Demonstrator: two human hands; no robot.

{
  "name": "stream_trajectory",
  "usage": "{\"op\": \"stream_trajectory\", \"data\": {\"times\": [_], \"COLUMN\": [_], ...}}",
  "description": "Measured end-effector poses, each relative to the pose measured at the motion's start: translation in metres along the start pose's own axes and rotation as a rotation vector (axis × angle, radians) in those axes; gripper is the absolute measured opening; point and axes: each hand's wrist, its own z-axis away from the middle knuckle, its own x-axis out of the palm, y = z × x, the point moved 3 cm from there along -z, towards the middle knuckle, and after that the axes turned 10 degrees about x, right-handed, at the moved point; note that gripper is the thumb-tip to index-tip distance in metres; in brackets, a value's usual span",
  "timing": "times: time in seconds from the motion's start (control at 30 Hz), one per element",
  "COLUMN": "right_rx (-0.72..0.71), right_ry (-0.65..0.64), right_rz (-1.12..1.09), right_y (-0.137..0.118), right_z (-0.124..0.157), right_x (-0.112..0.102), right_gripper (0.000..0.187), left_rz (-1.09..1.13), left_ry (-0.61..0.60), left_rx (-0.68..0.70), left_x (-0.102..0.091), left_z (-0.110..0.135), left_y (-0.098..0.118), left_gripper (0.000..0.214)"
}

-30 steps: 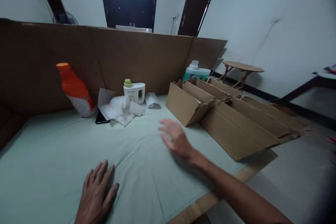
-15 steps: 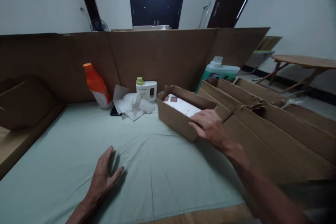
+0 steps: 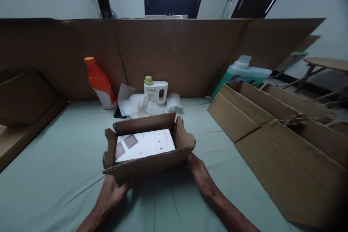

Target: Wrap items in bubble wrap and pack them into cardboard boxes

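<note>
Left hand (image 3: 112, 192) 7 o'clock, right hand (image 3: 201, 175) 5, both gripping box (image 3: 152, 164); uneven tilt could slide white carton (image 3: 148, 146).

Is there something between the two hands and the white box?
Yes: the open carton's near wall stands between the white box and both the left hand and right hand. Above the white box, nothing visible blocks access.

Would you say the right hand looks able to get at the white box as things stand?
Probably yes: nothing lies over the white box, and the cardboard box around it is open on top. The right hand, low at its near right corner, would likely have to rise over the wall.
</note>
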Motion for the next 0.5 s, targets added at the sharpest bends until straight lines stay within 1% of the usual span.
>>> {"op": "stream_trajectory", "data": {"times": [0.07, 0.1, 0.13, 0.17, 0.2, 0.23, 0.27, 0.3, 0.33, 0.37, 0.43, 0.5], "right_rx": [-0.029, -0.047, -0.070, -0.090, -0.095, -0.085, -0.064, -0.010, 0.027, 0.051, 0.093, 0.104], "right_ry": [-0.048, -0.082, -0.102, -0.094, -0.039, 0.059, 0.182, 0.330, 0.412, 0.465, 0.532, 0.555], "right_rz": [-0.031, -0.027, -0.011, 0.015, 0.045, 0.071, 0.094, 0.108, 0.116, 0.119, 0.124, 0.131], "right_y": [-0.005, -0.008, -0.012, -0.015, -0.018, -0.020, -0.021, -0.022, -0.023, -0.024, -0.025, -0.025], "right_z": [-0.011, -0.019, -0.030, -0.045, -0.063, -0.086, -0.111, -0.139, -0.168, -0.197, -0.249, -0.283], "right_x": [0.015, 0.017, 0.015, 0.009, -0.002, -0.015, -0.029, -0.043, -0.053, -0.060, -0.061, -0.054], "right_gripper": [0.057, 0.057, 0.056, 0.055, 0.053, 0.053, 0.054, 0.058, 0.062, 0.065, 0.068, 0.061], "left_rz": [0.056, 0.076, 0.094, 0.110, 0.123, 0.134, 0.143, 0.150, 0.153, 0.153, 0.143, 0.123], "left_ry": [0.033, 0.053, 0.071, 0.081, 0.088, 0.092, 0.097, 0.099, 0.097, 0.085, 0.061, 0.059], "left_rx": [-0.027, -0.033, -0.038, -0.042, -0.047, -0.053, -0.061, -0.070, -0.080, -0.090, -0.100, -0.096], "left_x": [-0.005, -0.008, -0.009, -0.009, -0.007, -0.005, -0.002, 0.001, 0.004, 0.007, 0.009, 0.008], "left_z": [-0.017, -0.026, -0.034, -0.041, -0.046, -0.049, -0.050, -0.049, -0.047, -0.045, -0.041, -0.038], "left_y": [0.000, 0.000, -0.001, -0.002, -0.004, -0.007, -0.011, -0.014, -0.018, -0.021, -0.026, -0.027], "left_gripper": [0.065, 0.063, 0.061, 0.059, 0.057, 0.056, 0.056, 0.056, 0.056, 0.056, 0.053, 0.050]}}
